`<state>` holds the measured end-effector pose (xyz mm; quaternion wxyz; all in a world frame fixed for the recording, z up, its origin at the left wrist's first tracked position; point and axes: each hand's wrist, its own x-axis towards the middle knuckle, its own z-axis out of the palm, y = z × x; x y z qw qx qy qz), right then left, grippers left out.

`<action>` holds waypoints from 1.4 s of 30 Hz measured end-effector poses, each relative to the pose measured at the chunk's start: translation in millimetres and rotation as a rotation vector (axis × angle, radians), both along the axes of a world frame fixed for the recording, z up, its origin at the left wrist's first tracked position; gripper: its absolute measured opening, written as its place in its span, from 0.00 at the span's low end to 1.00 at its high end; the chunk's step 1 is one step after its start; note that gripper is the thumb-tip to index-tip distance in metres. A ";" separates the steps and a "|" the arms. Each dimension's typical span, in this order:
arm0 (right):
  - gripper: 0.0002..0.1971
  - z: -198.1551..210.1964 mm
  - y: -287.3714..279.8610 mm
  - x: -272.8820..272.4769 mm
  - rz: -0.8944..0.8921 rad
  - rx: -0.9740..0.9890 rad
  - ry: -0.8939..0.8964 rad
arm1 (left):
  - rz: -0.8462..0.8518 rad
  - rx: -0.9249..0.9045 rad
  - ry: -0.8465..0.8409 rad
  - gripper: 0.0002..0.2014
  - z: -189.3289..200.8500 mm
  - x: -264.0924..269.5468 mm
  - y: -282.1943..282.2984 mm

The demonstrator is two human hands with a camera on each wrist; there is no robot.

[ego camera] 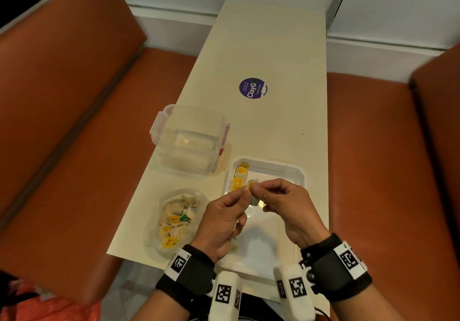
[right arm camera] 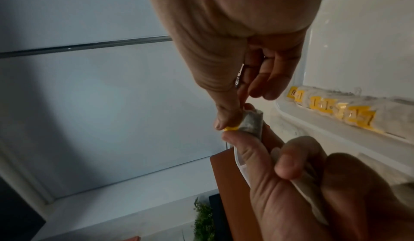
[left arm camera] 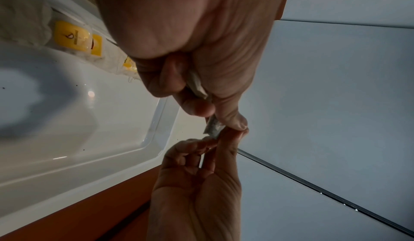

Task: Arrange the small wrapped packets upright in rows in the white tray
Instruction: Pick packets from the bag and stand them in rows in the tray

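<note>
Both hands meet above the white tray (ego camera: pixel 300 171) and share one small wrapped packet (ego camera: pixel 251 185) with a yellow tag. My left hand (ego camera: pixel 245 192) pinches its near end; a second packet (right arm camera: pixel 306 188) is tucked under its curled fingers. My right hand (ego camera: pixel 257 190) pinches the far end between thumb and forefinger, seen close up on the packet (right arm camera: pixel 251 122). A row of packets (ego camera: pixel 239 178) stands along the tray's left wall, also in the right wrist view as a row (right arm camera: pixel 336 110). The loose pile of packets (ego camera: pixel 174 218) lies left of my left hand.
A clear lidded container (ego camera: pixel 189 139) stands behind the pile, left of the tray. A round purple sticker (ego camera: pixel 252 88) marks the cream table (ego camera: pixel 273 46) farther back. Orange bench seats (ego camera: pixel 74 121) flank the table on both sides.
</note>
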<state>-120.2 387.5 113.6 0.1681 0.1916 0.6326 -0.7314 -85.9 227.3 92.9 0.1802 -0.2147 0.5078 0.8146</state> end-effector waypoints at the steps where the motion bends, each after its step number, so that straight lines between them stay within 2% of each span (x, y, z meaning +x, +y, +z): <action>1: 0.20 -1.0 0.1 -0.2 0.006 -0.001 -0.013 | 0.008 0.002 -0.003 0.16 0.2 -0.5 0.5; 5: 0.27 1.3 4.1 -1.9 0.010 0.033 -0.011 | 0.035 0.003 -0.023 0.18 -0.5 -3.5 1.3; 8: 0.40 6.2 13.4 -2.5 0.069 0.214 0.132 | 0.050 0.009 -0.037 0.19 -1.9 -5.4 1.1; 10: 0.45 8.9 18.0 -2.1 0.151 0.263 0.229 | 0.052 0.011 -0.037 0.18 -3.4 -6.4 0.3; 12: 0.40 10.0 18.2 -2.2 0.237 0.213 0.256 | 0.044 0.006 -0.039 0.17 -4.2 -7.5 0.2; 14: 0.32 10.3 15.8 -1.1 0.271 0.144 0.241 | 0.035 -0.005 -0.039 0.17 -4.9 -8.1 0.1; 17: 0.19 7.5 11.6 1.5 0.245 0.118 0.232 | 0.037 -0.034 -0.028 0.16 -7.2 -8.2 -0.4; 20: 0.13 -1.4 8.8 3.4 0.180 0.108 0.214 | 0.053 -0.061 -0.045 0.14 -9.8 -8.7 0.4; 25: 0.09 -22.0 8.6 -1.8 0.172 0.162 0.161 | 0.056 -0.116 -0.098 0.13 -15.3 -6.2 0.0; 31: 0.05 -85.1 13.1 -41.4 0.112 0.307 0.052 | 0.153 -0.152 -0.268 0.12 -22.9 -3.6 -22.1; 37: 0.02 -138.1 0.1 -83.5 0.097 0.541 0.025 | 0.161 -0.130 -0.260 0.13 -19.4 -0.8 -52.3; 39: 0.05 -146.0 -3.9 -92.9 0.100 0.580 0.033 | 0.175 -0.105 -0.248 0.10 -19.8 -2.0 -62.1; 42: 0.05 -150.4 -8.6 -100.3 0.053 0.575 0.053 | 0.186 -0.080 -0.223 0.13 -20.0 -5.0 -73.0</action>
